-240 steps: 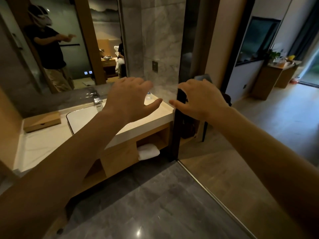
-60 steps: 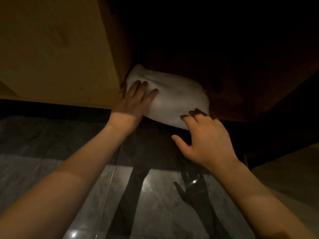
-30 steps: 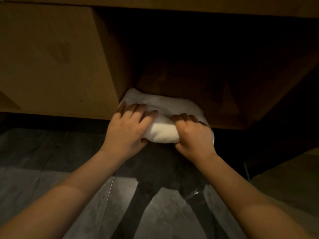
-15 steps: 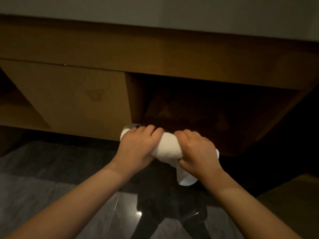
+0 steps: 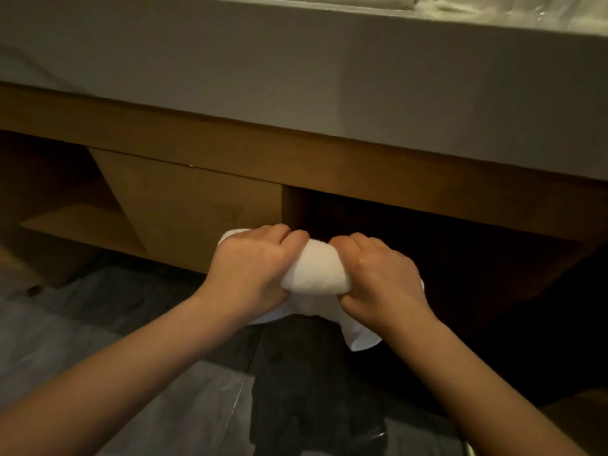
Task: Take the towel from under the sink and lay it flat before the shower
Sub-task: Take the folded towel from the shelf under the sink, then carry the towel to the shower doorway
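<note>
Both grips, left hand (image 5: 253, 268) and right hand (image 5: 381, 274), clamp the soft, light towel (image 5: 312, 273) bundle; corners suit spreading.

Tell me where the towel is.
Head view, centre: the towel is bunched between the left hand and right hand, above the floor, before the vanity's dark opening.

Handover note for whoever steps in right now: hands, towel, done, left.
Left hand: closed on the towel, near its left end.
Right hand: closed on its right end.
Towel: bunched between both hands, out of the open shelf under the counter, held above the floor; a loose corner hangs down.
Done: towel taken from under the sink.
Left: carry it to the shower (not in view), unfold, lay flat.
</note>
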